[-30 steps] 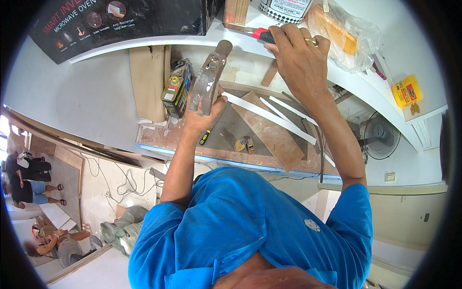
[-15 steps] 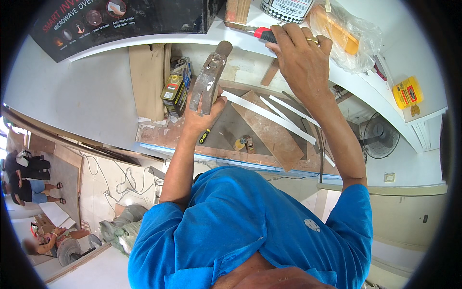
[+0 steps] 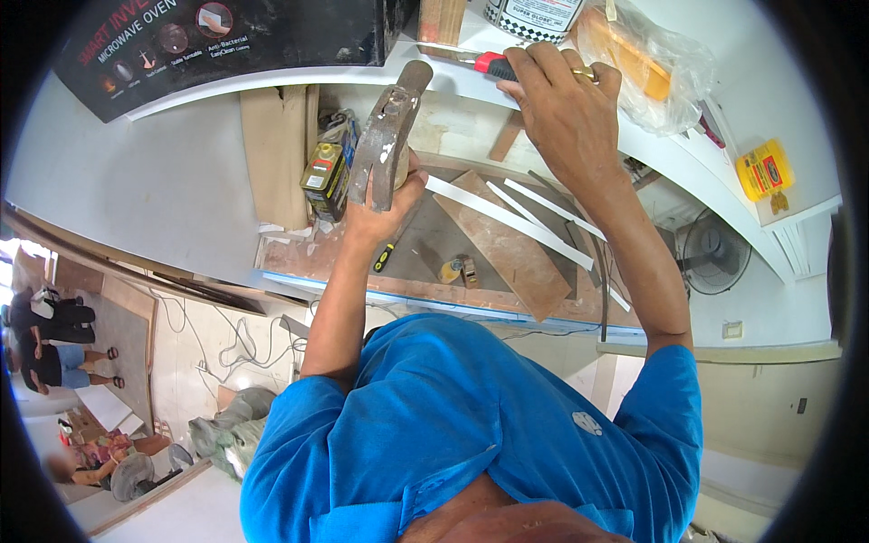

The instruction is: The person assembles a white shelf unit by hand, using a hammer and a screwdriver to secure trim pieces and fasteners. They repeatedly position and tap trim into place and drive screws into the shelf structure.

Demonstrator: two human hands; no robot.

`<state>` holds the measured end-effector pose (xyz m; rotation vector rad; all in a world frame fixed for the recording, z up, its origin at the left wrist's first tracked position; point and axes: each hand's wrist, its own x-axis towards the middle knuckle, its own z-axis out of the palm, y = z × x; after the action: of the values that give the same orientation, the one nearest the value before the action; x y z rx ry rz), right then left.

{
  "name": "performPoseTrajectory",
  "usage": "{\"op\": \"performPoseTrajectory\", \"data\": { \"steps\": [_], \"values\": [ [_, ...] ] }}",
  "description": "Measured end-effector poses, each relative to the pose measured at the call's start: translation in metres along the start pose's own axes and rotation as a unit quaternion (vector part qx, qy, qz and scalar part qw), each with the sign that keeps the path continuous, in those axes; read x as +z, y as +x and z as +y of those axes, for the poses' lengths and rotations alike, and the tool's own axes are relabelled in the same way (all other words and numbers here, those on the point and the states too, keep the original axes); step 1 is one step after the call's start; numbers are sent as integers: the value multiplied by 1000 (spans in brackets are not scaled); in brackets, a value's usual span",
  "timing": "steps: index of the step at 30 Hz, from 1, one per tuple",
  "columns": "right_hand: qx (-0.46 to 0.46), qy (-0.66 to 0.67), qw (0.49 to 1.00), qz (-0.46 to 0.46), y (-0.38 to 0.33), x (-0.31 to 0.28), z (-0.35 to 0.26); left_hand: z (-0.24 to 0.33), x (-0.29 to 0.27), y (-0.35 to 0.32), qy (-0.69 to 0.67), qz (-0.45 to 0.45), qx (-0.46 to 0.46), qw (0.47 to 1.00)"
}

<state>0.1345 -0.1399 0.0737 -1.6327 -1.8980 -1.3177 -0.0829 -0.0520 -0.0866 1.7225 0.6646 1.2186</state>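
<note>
My left hand (image 3: 391,204) is wrapped round a claw hammer (image 3: 387,136), its worn metal head upright over the edge of the white shelf (image 3: 453,83). My right hand (image 3: 570,109) grips a red-and-black-handled tool (image 3: 493,65) with a slim metal shaft; whether it is a screwdriver or a chisel I cannot tell. Its shaft points left, across the lower end of a wooden block (image 3: 442,27) on the shelf. The hammer and the tool are apart.
A black microwave box (image 3: 226,45), a checkered tin (image 3: 534,16), a plastic bag (image 3: 638,68) and a yellow tub (image 3: 765,170) stand on white surfaces. Below lie white strips (image 3: 507,220), a board (image 3: 507,253), a tape measure (image 3: 460,270) and a yellow-black screwdriver (image 3: 384,258). A fan (image 3: 713,253) stands right.
The hammer has shifted slightly up and left, and its head has turned a little. My right hand and its tool stay almost in place.
</note>
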Motion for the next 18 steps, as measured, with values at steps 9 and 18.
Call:
{"op": "performPoseTrajectory", "data": {
  "steps": [9,18],
  "values": [
    [-34,-18,998,43,4,6,5,-3,1,-8,-22,-21,19,999],
    [-31,-23,998,40,4,8,1,-11,-4,-13,11,4,-13,1000]
  ]
}}
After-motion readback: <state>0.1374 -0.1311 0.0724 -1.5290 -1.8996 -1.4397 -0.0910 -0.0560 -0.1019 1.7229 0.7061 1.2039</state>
